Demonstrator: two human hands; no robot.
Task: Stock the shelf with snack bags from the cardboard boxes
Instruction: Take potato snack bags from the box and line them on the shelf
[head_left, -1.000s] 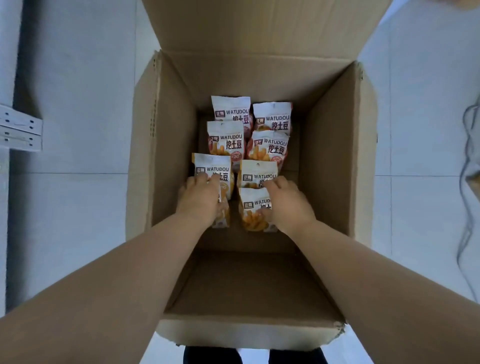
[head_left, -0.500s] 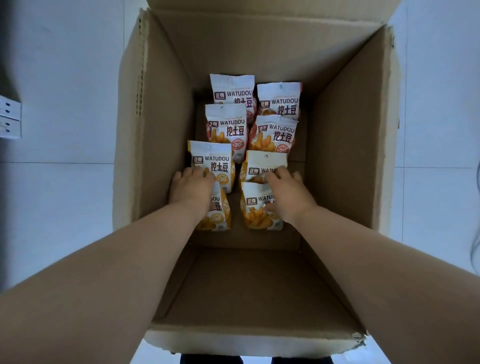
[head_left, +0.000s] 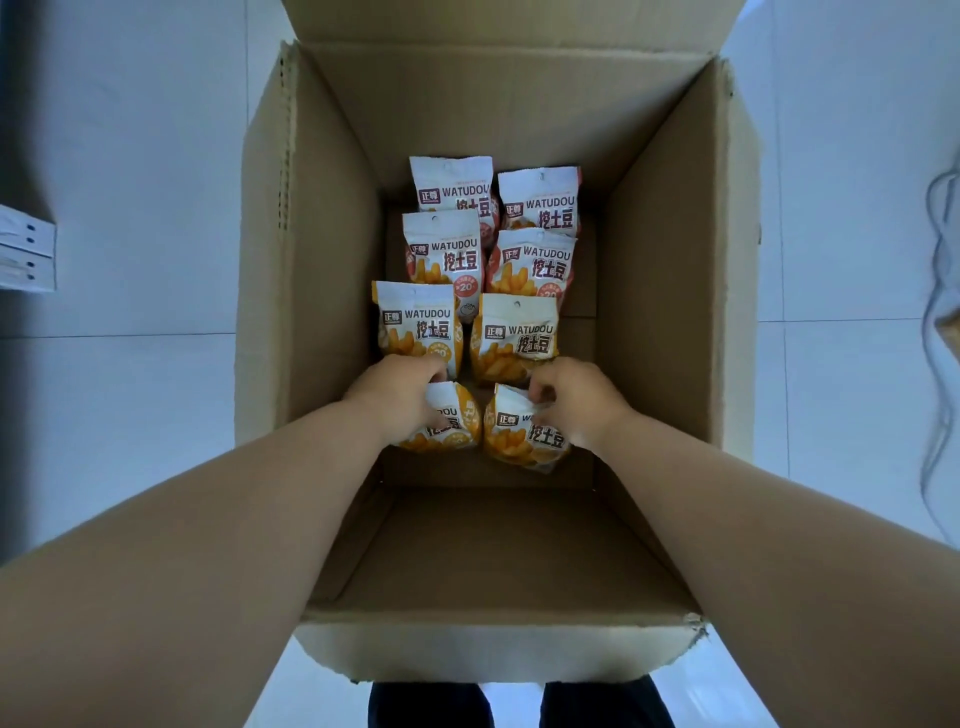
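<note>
An open cardboard box (head_left: 311, 260) stands on the floor below me. Inside, white and orange WATUDOU snack bags stand in two rows. My left hand (head_left: 400, 397) is closed around the top of the nearest left bag (head_left: 452, 431). My right hand (head_left: 576, 397) grips the top of the nearest right bag (head_left: 519, 436). Behind them stand a left bag (head_left: 418, 325) and a right bag (head_left: 517, 338), then several more bags toward the far wall.
The box sits on pale floor tiles (head_left: 130, 405). A white shelf edge (head_left: 26, 254) shows at the far left. A grey cable (head_left: 940, 312) hangs at the right edge. My dark shoes (head_left: 519, 706) are just under the box's near wall (head_left: 493, 649).
Both hands have slid back from the second-row bags and closed on the tops of the two nearest bags. The camera has shifted slightly.
</note>
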